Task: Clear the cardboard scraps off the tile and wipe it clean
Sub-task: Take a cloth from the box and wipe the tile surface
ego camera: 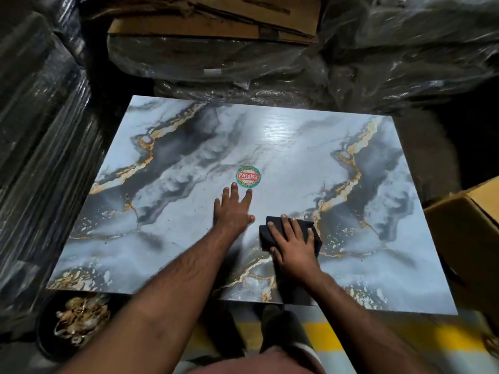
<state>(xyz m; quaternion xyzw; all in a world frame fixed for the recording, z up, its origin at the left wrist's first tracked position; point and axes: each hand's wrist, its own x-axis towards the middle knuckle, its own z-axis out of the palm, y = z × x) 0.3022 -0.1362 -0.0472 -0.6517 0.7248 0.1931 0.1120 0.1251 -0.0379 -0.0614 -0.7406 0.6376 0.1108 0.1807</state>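
**Dim storeroom, glossy tile, cloth under one hand**

Stacked goods wrapped in dark plastic film (40, 157) are crowding a dim storeroom around a large rectangular glossy tile (189, 238) with grey, white and gold marble veining, which is lying flat in the middle. A round red-and-green "Patelsa" sticker (248, 177) is sitting near its centre, and small dark specks are dotting the surface left of the hands. The left hand (233, 209) is resting flat on the tile just below the sticker, fingers straight and spread. The right hand (293, 245) is pressing a folded black cloth (302, 228) against the tile, fingers spread over it. Brown cardboard boxes (469, 238) are standing at the right and beyond the far edge.
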